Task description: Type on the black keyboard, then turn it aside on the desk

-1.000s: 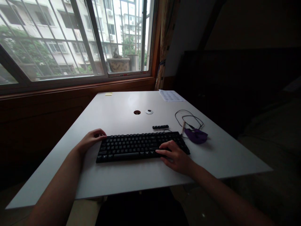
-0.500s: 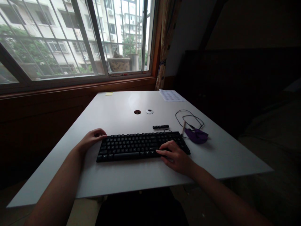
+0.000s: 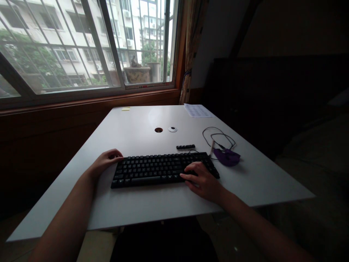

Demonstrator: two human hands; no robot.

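A black keyboard (image 3: 149,168) lies across the near half of the white table. My left hand (image 3: 107,160) rests at its far left corner, fingers curved and tips against the edge. Over the right part of the keys is my right hand (image 3: 200,180), its fingers bent and spread apart; nothing held shows in it. The keys beneath that hand are hidden. Just behind the keyboard lies a short row of small black pieces that look like keycaps (image 3: 185,146).
A purple object (image 3: 227,156), perhaps cloth, lies right of the keyboard beside a looped black cable (image 3: 219,131). Farther back are a round table hole (image 3: 158,130), a white ring-shaped cover (image 3: 172,129), printed paper (image 3: 198,110) and a yellow note (image 3: 125,109).
The view has shifted very slightly. Both hands keep their places at the keyboard, with no clear movement of the things on the table.
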